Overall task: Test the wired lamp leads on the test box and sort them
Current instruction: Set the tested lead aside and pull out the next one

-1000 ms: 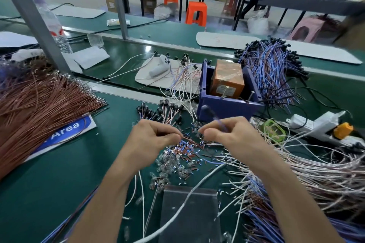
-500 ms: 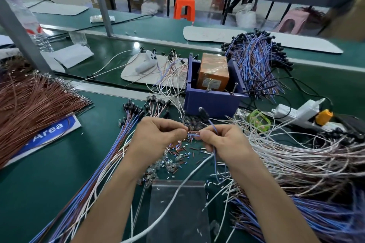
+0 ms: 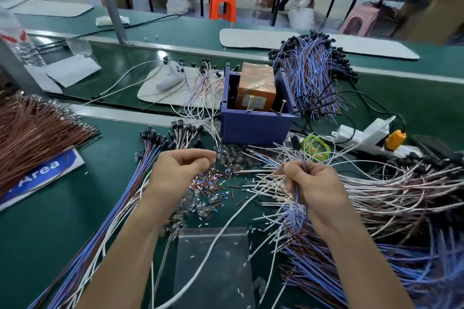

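The test box (image 3: 253,124) is a blue tub holding an orange-brown transformer (image 3: 256,89), with two metal pins on its front rim. My right hand (image 3: 311,185) grips a blue wired lead (image 3: 298,198) that runs down toward the loose wire pile. My left hand (image 3: 180,170) is curled beside it, thumb against fingertips; whether it pinches anything I cannot tell. Small lamps and sleeve bits (image 3: 208,185) lie scattered between and below the hands. Leads with black lamp caps (image 3: 163,138) fan out left of the box.
A copper-brown wire bundle (image 3: 37,130) lies far left over a blue "Area" sign (image 3: 42,170). White and brown leads (image 3: 391,190) pile at right, blue ones (image 3: 351,271) lower right. A finished purple bundle (image 3: 313,70) sits behind the box. A white power strip (image 3: 364,135) lies right; a plastic bag (image 3: 213,258) near.
My hands have drawn apart: the right hand moved right and lower with the blue lead, the left stayed near the lamp scatter. The view shifted slightly left.
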Action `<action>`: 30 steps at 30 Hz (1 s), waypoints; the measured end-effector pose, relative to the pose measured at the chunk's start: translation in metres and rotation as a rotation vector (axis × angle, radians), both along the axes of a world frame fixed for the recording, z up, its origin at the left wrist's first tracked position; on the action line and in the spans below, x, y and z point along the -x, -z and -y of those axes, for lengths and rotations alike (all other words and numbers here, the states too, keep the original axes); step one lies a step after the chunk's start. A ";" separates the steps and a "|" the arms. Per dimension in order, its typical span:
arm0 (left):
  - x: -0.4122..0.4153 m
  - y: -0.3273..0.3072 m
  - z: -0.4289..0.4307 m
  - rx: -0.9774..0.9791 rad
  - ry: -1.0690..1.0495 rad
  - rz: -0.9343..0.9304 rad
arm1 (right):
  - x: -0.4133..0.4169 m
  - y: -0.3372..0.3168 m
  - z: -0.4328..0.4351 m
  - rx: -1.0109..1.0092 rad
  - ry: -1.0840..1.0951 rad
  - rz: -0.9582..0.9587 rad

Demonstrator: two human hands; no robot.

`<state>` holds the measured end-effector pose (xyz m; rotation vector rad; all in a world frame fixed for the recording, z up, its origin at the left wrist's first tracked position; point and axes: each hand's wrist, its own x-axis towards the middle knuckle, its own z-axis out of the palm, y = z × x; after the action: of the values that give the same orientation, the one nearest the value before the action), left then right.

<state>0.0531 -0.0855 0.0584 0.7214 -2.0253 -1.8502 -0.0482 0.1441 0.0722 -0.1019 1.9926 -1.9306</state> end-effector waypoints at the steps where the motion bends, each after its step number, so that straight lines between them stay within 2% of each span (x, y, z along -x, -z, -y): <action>1: 0.001 -0.003 -0.006 0.070 0.024 0.028 | 0.000 -0.001 0.000 0.003 0.002 -0.004; 3: 0.004 -0.007 -0.024 0.122 0.084 0.031 | -0.002 0.000 0.004 -0.006 -0.011 -0.024; 5: 0.012 -0.011 -0.043 -0.007 0.106 -0.041 | -0.005 0.002 0.009 -0.010 -0.032 -0.037; 14: 0.030 -0.004 -0.055 -0.367 -0.174 -0.150 | -0.014 0.005 0.005 0.027 -0.019 -0.017; 16: 0.028 -0.001 -0.050 -0.321 -0.203 -0.143 | -0.012 0.004 0.002 0.033 0.016 0.005; 20: 0.026 -0.001 -0.056 -0.103 -0.004 -0.028 | -0.012 0.006 0.005 0.053 0.043 0.036; 23: 0.029 -0.004 -0.077 -0.160 0.150 -0.041 | -0.015 0.007 0.013 0.090 0.051 0.060; 26: 0.032 -0.006 -0.092 -0.292 0.129 -0.127 | -0.016 0.007 0.017 0.099 0.072 0.084; 30: 0.036 -0.006 -0.095 -0.331 0.090 -0.168 | -0.016 0.002 0.017 0.141 0.064 0.093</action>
<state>0.0166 0.0091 0.0639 0.5386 -1.6931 -2.2475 -0.0325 0.1273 0.0698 0.0158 1.8202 -2.0751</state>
